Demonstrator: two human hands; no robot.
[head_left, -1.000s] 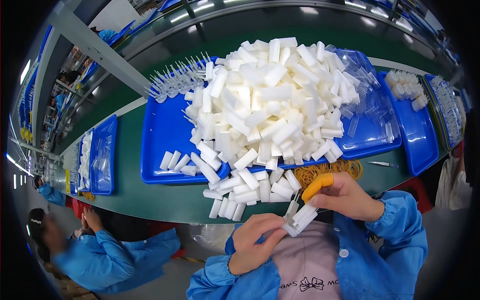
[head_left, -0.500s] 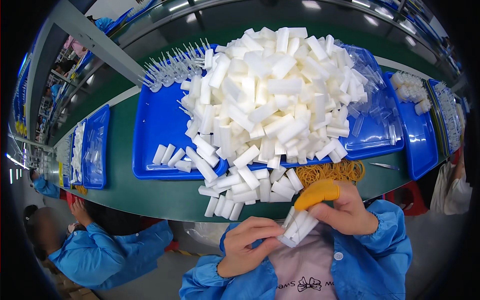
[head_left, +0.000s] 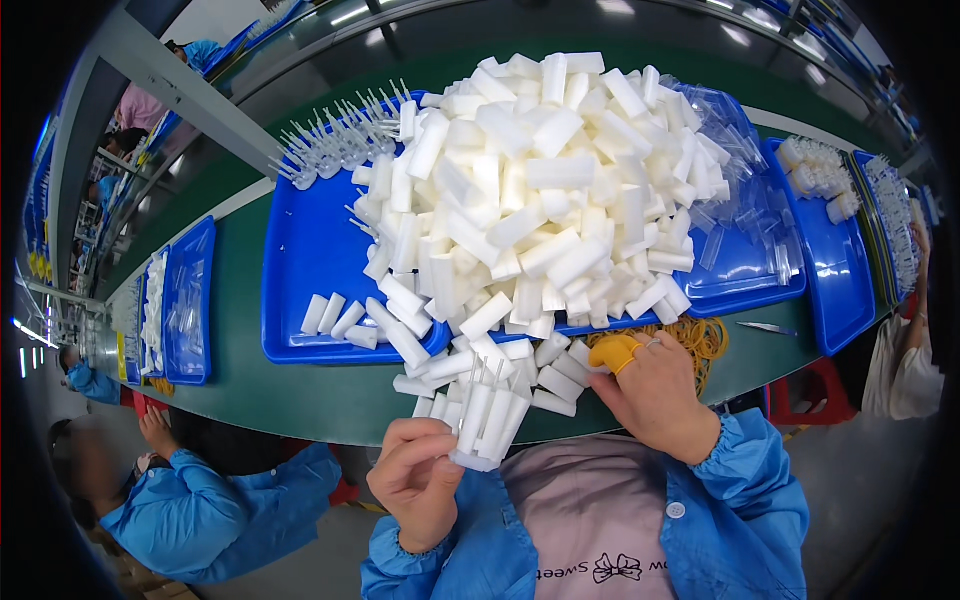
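Note:
My left hand (head_left: 418, 485) is closed around the base of a clear plastic holder (head_left: 475, 461), held upright in front of the table edge. White foam cylinders (head_left: 477, 418) stand in it among thin upright pins. My right hand (head_left: 652, 390), with yellow finger covers (head_left: 612, 351), reaches to the loose white foam cylinders (head_left: 562, 383) at the table's front. Its thumb and covered finger close on one of them, partly hidden by the fingers. Beside this hand lies a heap of tan rubber bands (head_left: 708, 342).
A big heap of white foam cylinders (head_left: 560, 190) covers blue trays (head_left: 300, 270). Pinned clear holders (head_left: 335, 140) stand at the back left; clear plastic pieces (head_left: 750, 215) lie right. Tweezers (head_left: 768, 328) rest near the right edge. A co-worker in blue (head_left: 215, 510) sits at left.
My left hand has moved left with the holder, now upright. My right hand has let go of the holder and moved up to the loose foam cylinders.

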